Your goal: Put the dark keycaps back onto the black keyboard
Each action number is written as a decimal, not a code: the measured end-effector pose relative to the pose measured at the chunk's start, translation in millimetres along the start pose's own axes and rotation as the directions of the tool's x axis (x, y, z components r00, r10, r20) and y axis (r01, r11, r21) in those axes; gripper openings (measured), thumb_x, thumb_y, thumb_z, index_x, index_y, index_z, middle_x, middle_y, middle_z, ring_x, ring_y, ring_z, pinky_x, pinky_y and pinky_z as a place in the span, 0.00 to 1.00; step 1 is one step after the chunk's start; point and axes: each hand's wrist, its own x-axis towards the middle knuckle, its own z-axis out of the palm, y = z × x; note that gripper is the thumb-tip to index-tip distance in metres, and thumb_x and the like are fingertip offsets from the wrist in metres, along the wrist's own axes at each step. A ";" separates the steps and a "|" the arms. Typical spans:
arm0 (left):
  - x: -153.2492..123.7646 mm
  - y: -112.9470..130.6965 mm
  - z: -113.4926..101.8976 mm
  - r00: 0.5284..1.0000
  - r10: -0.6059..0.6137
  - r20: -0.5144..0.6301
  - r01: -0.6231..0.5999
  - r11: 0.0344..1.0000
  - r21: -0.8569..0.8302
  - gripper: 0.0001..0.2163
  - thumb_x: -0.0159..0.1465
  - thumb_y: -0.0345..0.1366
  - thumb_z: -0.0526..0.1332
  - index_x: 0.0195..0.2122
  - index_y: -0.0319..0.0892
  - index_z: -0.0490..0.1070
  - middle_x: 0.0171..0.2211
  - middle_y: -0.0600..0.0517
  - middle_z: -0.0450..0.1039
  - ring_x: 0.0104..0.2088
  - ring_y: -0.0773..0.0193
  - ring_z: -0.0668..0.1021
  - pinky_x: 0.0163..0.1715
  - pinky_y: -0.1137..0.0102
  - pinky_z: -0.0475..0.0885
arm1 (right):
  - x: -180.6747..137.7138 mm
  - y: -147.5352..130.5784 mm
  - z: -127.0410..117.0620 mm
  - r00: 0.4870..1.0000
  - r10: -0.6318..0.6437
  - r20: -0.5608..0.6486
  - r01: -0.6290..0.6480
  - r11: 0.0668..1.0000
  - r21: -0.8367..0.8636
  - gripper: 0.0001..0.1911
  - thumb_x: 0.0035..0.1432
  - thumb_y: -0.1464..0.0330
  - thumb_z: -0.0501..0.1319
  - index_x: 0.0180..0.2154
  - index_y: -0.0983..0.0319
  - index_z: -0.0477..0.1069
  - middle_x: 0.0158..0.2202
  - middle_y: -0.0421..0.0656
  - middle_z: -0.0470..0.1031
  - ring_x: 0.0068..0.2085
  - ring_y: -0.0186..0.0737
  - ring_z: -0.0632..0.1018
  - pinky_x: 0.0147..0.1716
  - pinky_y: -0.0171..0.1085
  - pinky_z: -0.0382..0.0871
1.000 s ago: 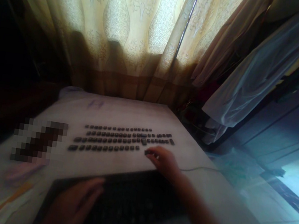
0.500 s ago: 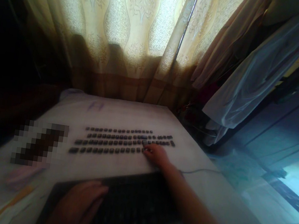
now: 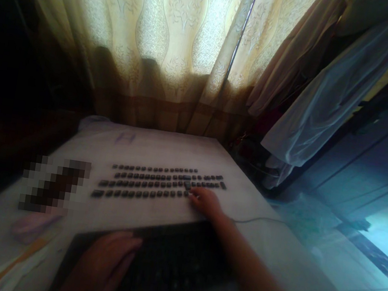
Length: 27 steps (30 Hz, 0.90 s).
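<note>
My left hand (image 3: 109,257) lies on the left part of a black keyboard (image 3: 170,254), its fingers stretched out and close together. Past the keyboard's far edge, my right hand (image 3: 205,201) reaches across to the right end of the nearest row of keycaps (image 3: 138,194). Its thumb and fingertips are pinched at a small dark keycap (image 3: 186,193) there, though blur hides the exact contact. Several dark keycaps are set out in rows on the white tabletop, among them a wider one (image 3: 98,193) at the near left.
A pink object (image 3: 34,226) and an orange strip (image 3: 26,253) lie at the left of the white table (image 3: 164,146). A cable (image 3: 259,218) runs off rightward. Curtains (image 3: 180,41) hang behind, and cloths (image 3: 310,119) hang at the right.
My right hand has shifted slightly to the right, and more of the keycaps by its fingertips shows. My left hand stays on the keyboard.
</note>
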 end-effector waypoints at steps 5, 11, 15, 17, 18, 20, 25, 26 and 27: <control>-0.4 4.0 -1.4 0.998 0.047 0.030 -0.047 0.999 0.022 0.10 0.67 0.34 0.55 0.45 0.46 0.74 0.38 0.51 0.81 0.38 0.61 0.82 0.38 0.67 0.79 | -50.7 -16.4 -9.9 0.995 -0.085 -0.056 0.090 0.992 0.090 0.10 0.62 0.70 0.58 0.39 0.59 0.79 0.37 0.44 0.82 0.38 0.41 0.80 0.40 0.36 0.71; -0.9 21.3 9.4 0.966 0.215 0.145 -0.218 0.976 0.011 0.11 0.66 0.39 0.57 0.48 0.46 0.72 0.41 0.52 0.81 0.43 0.59 0.81 0.42 0.65 0.78 | -119.1 -31.1 10.8 0.911 -0.334 -0.241 0.397 0.869 0.296 0.11 0.62 0.70 0.56 0.33 0.60 0.77 0.29 0.43 0.79 0.30 0.38 0.79 0.32 0.34 0.71; -3.7 39.7 31.4 0.934 0.337 0.119 -0.338 0.941 -0.010 0.14 0.68 0.43 0.53 0.51 0.46 0.70 0.44 0.53 0.80 0.46 0.59 0.79 0.46 0.63 0.75 | -129.0 -23.5 18.5 0.907 -0.273 -0.320 0.380 0.857 0.348 0.12 0.64 0.68 0.55 0.34 0.61 0.77 0.29 0.44 0.80 0.30 0.38 0.79 0.32 0.34 0.73; -3.0 49.5 37.8 0.947 0.309 0.086 -0.308 0.951 -0.020 0.12 0.69 0.41 0.52 0.47 0.48 0.72 0.41 0.55 0.81 0.44 0.61 0.80 0.47 0.63 0.74 | -127.8 -18.0 17.5 0.902 -0.220 -0.372 0.361 0.857 0.368 0.12 0.64 0.67 0.56 0.34 0.61 0.77 0.30 0.44 0.80 0.30 0.40 0.80 0.33 0.35 0.74; -1.9 53.9 38.6 0.955 0.285 0.079 -0.283 0.959 -0.028 0.11 0.70 0.39 0.52 0.45 0.48 0.73 0.40 0.56 0.81 0.42 0.62 0.80 0.47 0.63 0.74 | -126.9 -15.5 16.7 0.897 -0.197 -0.395 0.353 0.858 0.373 0.12 0.63 0.67 0.56 0.34 0.61 0.77 0.30 0.44 0.81 0.31 0.40 0.80 0.34 0.36 0.75; 1.3 60.8 36.5 0.964 0.248 0.093 -0.244 0.969 -0.048 0.09 0.69 0.35 0.53 0.42 0.48 0.73 0.38 0.56 0.80 0.39 0.63 0.80 0.46 0.63 0.74 | -125.4 -11.7 15.9 0.890 -0.177 -0.420 0.349 0.858 0.378 0.11 0.63 0.67 0.56 0.34 0.61 0.77 0.30 0.45 0.81 0.31 0.41 0.81 0.35 0.36 0.75; 6.7 67.3 26.6 0.968 0.199 0.150 -0.192 0.980 -0.059 0.07 0.66 0.31 0.58 0.40 0.46 0.75 0.36 0.53 0.79 0.37 0.61 0.79 0.43 0.62 0.75 | -125.7 -11.1 19.9 0.894 -0.234 -0.382 0.384 0.840 0.384 0.10 0.62 0.68 0.57 0.35 0.61 0.78 0.32 0.46 0.82 0.33 0.41 0.81 0.36 0.36 0.75; 7.0 67.9 25.9 0.969 0.196 0.151 -0.189 0.980 -0.061 0.07 0.66 0.32 0.58 0.40 0.46 0.75 0.35 0.52 0.79 0.37 0.61 0.79 0.42 0.63 0.75 | -126.3 -12.3 20.9 0.898 -0.245 -0.365 0.385 0.840 0.383 0.11 0.62 0.68 0.57 0.35 0.61 0.78 0.32 0.46 0.82 0.33 0.41 0.81 0.36 0.36 0.75; 7.3 68.6 25.7 0.972 0.190 0.139 -0.182 0.981 -0.067 0.07 0.66 0.32 0.57 0.39 0.46 0.76 0.35 0.52 0.79 0.37 0.61 0.79 0.41 0.64 0.76 | -126.9 -13.8 21.7 0.904 -0.255 -0.343 0.382 0.842 0.382 0.11 0.63 0.68 0.57 0.35 0.60 0.78 0.32 0.45 0.82 0.33 0.41 0.81 0.37 0.36 0.75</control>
